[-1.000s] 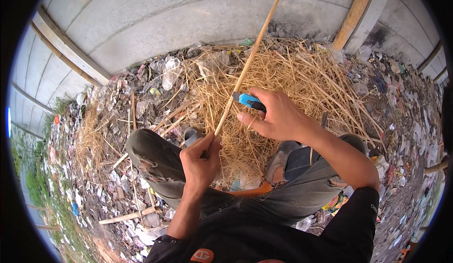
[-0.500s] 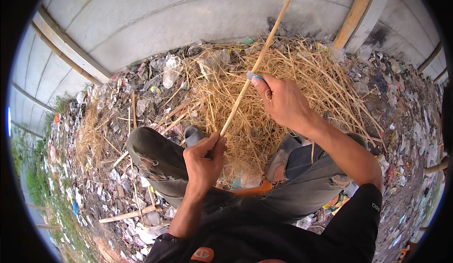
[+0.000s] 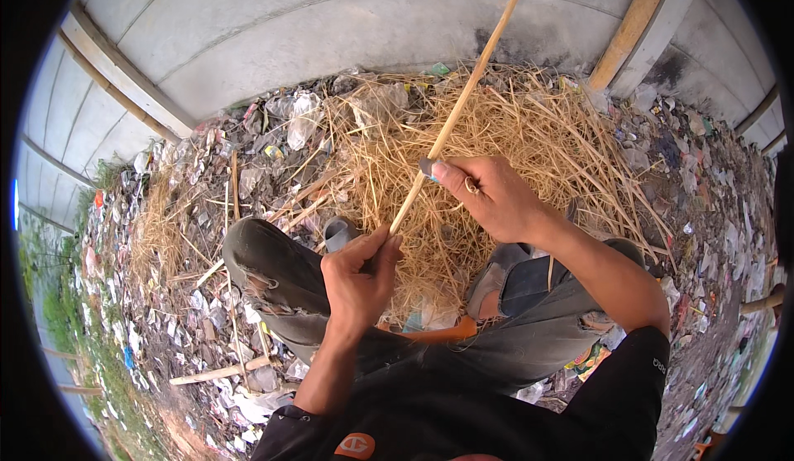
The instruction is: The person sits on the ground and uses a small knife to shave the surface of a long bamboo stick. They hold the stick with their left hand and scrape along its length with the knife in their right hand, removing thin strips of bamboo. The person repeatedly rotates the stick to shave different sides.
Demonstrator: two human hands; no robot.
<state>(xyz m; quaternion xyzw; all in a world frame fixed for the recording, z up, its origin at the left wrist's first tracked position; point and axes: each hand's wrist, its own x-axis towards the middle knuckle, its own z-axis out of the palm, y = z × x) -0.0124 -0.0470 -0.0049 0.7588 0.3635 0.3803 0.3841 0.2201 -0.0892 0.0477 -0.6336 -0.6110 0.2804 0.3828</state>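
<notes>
A long, pale bamboo-like stick (image 3: 470,89) slants up and away from my lap toward the wall. My left hand (image 3: 357,286) is closed around its near end, thumb and fingers pressed together. Farther up, my right hand (image 3: 495,198) is closed on a small knife, with its thumb by the stick. Only the knife's short grey blade (image 3: 427,167) shows, resting against the stick with a bit of blue beside it; the handle is hidden in the fist. Under both hands spreads a heap of straw-coloured shavings (image 3: 513,126), between and beyond my feet.
A grey panel wall (image 3: 356,27) closes off the far side, with a wooden post (image 3: 633,27) leaning there. Plastic litter (image 3: 207,329) covers the ground on both sides. Loose sticks (image 3: 222,372) lie left of my bent knees. An orange object (image 3: 451,331) sits under my legs.
My right hand and the blade have slid down along the stick, closer to my left hand. The left hand keeps its grip in nearly the same place.
</notes>
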